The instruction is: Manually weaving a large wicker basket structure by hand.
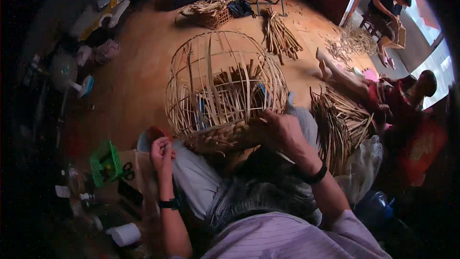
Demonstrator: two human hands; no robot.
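- Woven basket [209,64] sits centre of frame, above/btwn my knees, braided band [225,136] nearest me, open ribs bulging up & away.
- R hand [283,132] is at the band's right end, fingers bent in, tips close together — can't tell if they're pinching a strand or just pressing on the rim.
- L hand [162,151], left of the basket & apart from it: fingers curled twd thumb; can't tell if there's a strand in them.
- Handling: prob. light for its bulk, springy, not slippery. Thin ribs look easy to bend or snap, so best hold = the thick braid, w/ a flat palm steadying the side.
- Materials: pale flat slats + thin round hoops, smooth-ish, wide gaps btwn; braid is chunky, ropey, brown, w/ loose ends poking out.
- Stick bundle [338,124], right of frame: dry, straight, stiff-looking, rough.
- Lower left: green plastic basket [104,164], holey sides, & dark scissors [128,171] beside it — hard, smooth stuff vs. all this fibre.
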